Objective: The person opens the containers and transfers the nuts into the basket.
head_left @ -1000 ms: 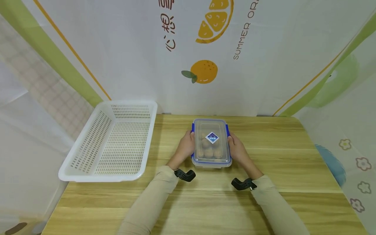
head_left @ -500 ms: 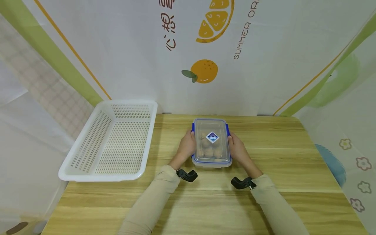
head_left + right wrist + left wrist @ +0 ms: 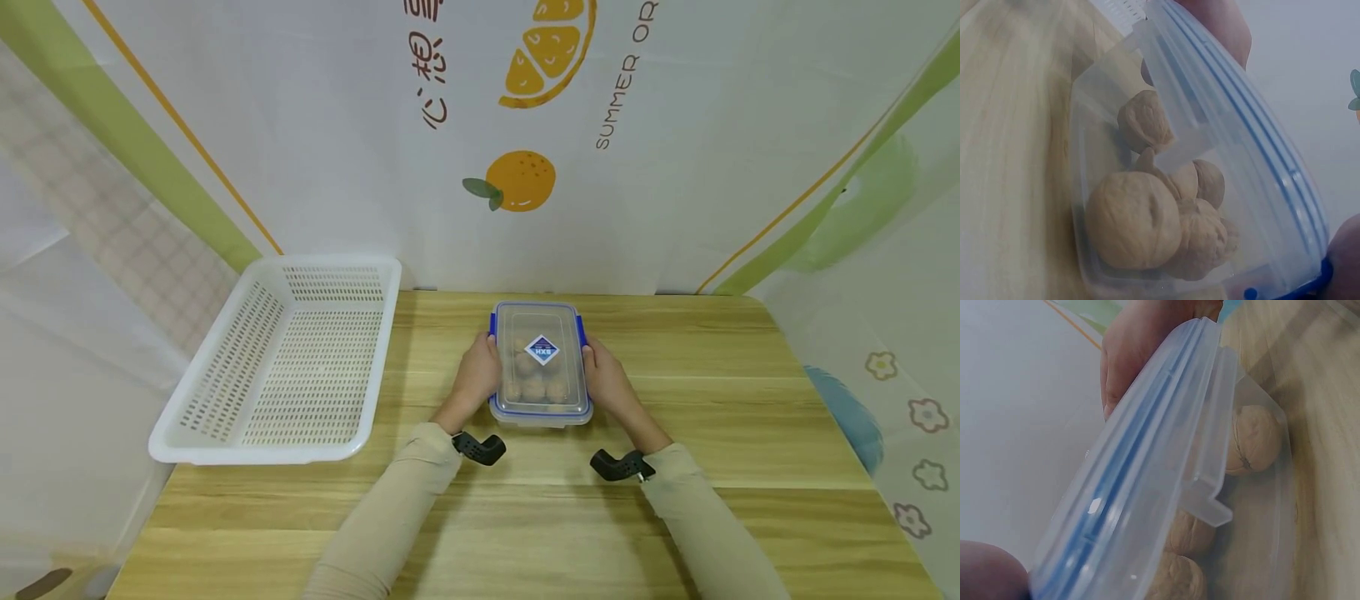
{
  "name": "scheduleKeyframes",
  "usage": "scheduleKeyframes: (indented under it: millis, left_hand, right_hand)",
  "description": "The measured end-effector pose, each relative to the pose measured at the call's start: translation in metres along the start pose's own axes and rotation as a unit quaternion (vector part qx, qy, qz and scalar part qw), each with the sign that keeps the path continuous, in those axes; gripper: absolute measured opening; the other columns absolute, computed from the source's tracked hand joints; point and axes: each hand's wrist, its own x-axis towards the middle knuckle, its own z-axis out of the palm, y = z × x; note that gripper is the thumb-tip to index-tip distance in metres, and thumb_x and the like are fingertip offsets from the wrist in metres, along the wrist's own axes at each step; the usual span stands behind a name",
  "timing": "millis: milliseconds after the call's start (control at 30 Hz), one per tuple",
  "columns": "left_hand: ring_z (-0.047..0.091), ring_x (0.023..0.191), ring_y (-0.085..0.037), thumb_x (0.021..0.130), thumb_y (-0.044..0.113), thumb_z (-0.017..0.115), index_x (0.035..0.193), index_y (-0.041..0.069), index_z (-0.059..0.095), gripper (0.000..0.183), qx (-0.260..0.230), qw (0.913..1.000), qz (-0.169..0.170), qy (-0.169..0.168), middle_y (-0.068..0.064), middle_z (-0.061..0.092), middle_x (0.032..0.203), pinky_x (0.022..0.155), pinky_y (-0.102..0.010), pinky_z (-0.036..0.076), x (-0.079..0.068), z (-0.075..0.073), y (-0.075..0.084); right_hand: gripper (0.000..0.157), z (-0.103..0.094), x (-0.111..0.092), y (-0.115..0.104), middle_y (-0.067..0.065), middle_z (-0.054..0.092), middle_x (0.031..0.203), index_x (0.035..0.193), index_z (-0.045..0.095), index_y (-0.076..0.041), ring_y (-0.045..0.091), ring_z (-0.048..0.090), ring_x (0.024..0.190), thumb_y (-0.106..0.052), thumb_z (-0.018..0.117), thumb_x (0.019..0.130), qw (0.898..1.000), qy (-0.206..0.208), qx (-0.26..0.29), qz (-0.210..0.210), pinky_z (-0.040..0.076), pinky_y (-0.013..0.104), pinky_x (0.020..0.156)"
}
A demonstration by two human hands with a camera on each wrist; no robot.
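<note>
The left hand and the right hand are gripping opposite sides of the lidded container, which is sitting on the tabletop just below and right of the frame's centre. Steadying it well likely means both hands are pressing evenly, keeping the walnuts from rolling.

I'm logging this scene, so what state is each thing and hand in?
Plastic box: upright on the table.
Lid: on the box; whether latched, unclear.
Walnuts: loose inside the box.
Basket: upright, open-topped.
Left hand: gripping the box's left side.
Right hand: gripping its right side.
</note>
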Motion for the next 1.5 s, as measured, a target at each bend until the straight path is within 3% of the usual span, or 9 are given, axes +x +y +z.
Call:
scheduleKeyframes:
  millis: [367, 833, 1367, 1500]
  left_hand:
    - [0.066, 0.109, -0.041, 0.113, 0.022, 0.026, 0.138, -0.007, 0.048, 0.044, -0.001, 0.9999, -0.011, -0.003, -0.027, 0.066, 0.122, 0.092, -0.052, 0.055, -0.001, -0.001, 0.002]
    - [0.066, 0.111, -0.041, 0.113, 0.021, 0.026, 0.140, -0.007, 0.048, 0.045, 0.000, 1.0000, -0.009, -0.003, -0.028, 0.065, 0.125, 0.094, -0.051, 0.055, -0.002, 0.000, 0.002]
    - [0.066, 0.109, -0.041, 0.113, 0.021, 0.026, 0.138, -0.008, 0.049, 0.044, 0.004, 0.9999, -0.010, 0.001, -0.028, 0.066, 0.122, 0.092, -0.051, 0.056, -0.001, 0.001, 0.003]
    - [0.068, 0.105, -0.041, 0.113, 0.020, 0.027, 0.135, -0.008, 0.050, 0.042, -0.001, 0.9999, -0.009, 0.010, -0.027, 0.067, 0.117, 0.088, -0.051, 0.057, -0.003, 0.002, 0.003]
  right_hand:
    - [0.047, -0.001, 0.003, 0.000, 0.035, 0.044, 0.148, 0.152, 0.033, 0.010, 0.050, 0.047, 0.133, -0.014, 0.026, 0.113, 0.999, -0.021, 0.004, 0.031, 0.040, 0.061, 0.109]
    - [0.047, -0.001, 0.003, 0.001, 0.035, 0.040, 0.151, 0.153, 0.032, 0.010, 0.051, 0.041, 0.138, -0.014, 0.027, 0.113, 0.999, -0.017, 0.005, 0.036, 0.032, 0.060, 0.115]
    - [0.046, -0.001, 0.004, 0.003, 0.037, 0.044, 0.146, 0.151, 0.034, 0.011, 0.052, 0.045, 0.134, -0.011, 0.026, 0.112, 0.999, -0.017, 0.010, 0.031, 0.035, 0.061, 0.112]
    - [0.046, 0.000, 0.003, 0.014, 0.037, 0.044, 0.145, 0.149, 0.034, 0.015, 0.050, 0.045, 0.134, -0.009, 0.024, 0.112, 0.997, -0.005, 0.058, 0.045, 0.035, 0.059, 0.114]
